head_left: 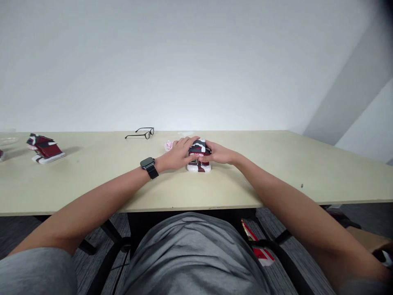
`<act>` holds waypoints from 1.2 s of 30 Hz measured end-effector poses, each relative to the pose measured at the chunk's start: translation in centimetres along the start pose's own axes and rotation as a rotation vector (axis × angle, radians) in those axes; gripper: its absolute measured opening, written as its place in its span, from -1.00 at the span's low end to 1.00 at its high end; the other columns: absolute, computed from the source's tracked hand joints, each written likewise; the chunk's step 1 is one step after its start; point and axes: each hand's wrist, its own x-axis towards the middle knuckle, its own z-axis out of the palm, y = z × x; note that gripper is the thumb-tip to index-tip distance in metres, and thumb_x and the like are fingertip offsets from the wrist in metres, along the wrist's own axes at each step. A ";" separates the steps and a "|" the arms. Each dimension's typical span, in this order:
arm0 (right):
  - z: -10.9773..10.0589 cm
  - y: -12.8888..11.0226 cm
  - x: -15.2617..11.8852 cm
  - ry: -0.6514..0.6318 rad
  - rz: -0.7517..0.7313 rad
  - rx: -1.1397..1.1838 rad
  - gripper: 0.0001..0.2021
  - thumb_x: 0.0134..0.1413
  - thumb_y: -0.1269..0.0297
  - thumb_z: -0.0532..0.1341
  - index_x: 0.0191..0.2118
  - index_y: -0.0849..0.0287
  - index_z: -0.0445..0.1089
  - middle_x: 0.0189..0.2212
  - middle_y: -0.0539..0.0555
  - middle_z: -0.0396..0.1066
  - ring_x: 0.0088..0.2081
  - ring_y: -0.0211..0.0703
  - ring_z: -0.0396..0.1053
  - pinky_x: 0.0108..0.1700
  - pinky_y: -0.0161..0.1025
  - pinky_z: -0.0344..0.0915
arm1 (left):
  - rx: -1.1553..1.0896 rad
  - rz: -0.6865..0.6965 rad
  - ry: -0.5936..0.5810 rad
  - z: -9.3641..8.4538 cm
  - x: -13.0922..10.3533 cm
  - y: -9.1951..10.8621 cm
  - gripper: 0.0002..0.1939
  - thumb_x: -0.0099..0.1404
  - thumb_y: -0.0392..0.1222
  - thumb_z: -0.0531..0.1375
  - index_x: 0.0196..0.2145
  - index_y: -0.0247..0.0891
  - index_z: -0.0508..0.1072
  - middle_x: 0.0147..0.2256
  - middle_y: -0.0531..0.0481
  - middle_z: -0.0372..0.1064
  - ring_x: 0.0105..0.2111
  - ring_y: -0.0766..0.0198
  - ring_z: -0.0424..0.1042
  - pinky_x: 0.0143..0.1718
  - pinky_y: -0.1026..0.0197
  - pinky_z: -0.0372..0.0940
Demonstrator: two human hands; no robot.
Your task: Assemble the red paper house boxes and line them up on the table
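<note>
A small toy house point(199, 167) with a dark, white-patched roof, dark red walls and a white base stands upright on the table in front of me. My left hand point(178, 155) grips it from the left, fingers over the roof edge and thumb across the front. From the right side my right hand point(220, 153) is closed around it, its thumb also on the front wall. Between them the hands hide much of the walls. Just behind my left hand lies a crinkled red-and-white piece point(168, 146), perhaps a wrapped candy.
Black-framed glasses point(147, 134) lie near the wall on the pale table point(307, 164). At the left stands a similar dark red toy house point(46, 147), with a clear container point(8, 139) beyond it. A red package point(260, 252) is on the floor below.
</note>
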 end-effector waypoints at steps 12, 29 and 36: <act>0.4 -0.9 -0.2 -0.003 -0.037 -0.041 -0.35 0.14 -0.11 0.35 0.26 0.09 0.31 0.21 0.19 0.40 0.15 0.17 0.37 0.23 0.10 0.32 | -0.052 -0.019 -0.034 -1.7 0.4 0.9 -0.54 0.39 0.09 0.19 0.14 -0.16 0.34 0.07 -0.13 0.42 0.04 0.00 0.37 0.10 -0.06 0.20; 1.5 -1.3 -0.6 0.013 0.082 0.102 -0.42 0.31 -0.28 0.10 0.10 0.09 0.49 0.07 0.20 0.48 0.11 0.06 0.42 0.16 0.03 0.41 | 0.331 -0.171 -0.280 -13.3 -10.8 1.7 -0.50 0.47 0.02 0.15 0.30 -0.03 0.22 0.22 -0.11 0.36 0.23 0.02 0.28 0.31 -0.04 0.01; 1.6 -0.7 -0.5 -0.020 0.093 0.082 -0.42 0.28 -0.30 0.11 0.07 0.07 0.53 0.03 0.20 0.51 0.06 0.08 0.46 0.14 0.02 0.42 | 0.670 -0.605 -0.051 -20.6 -20.8 -10.4 -0.45 0.49 -0.10 -0.09 0.37 -0.10 0.25 0.45 -0.14 0.05 0.39 -0.16 0.10 0.33 -0.20 0.08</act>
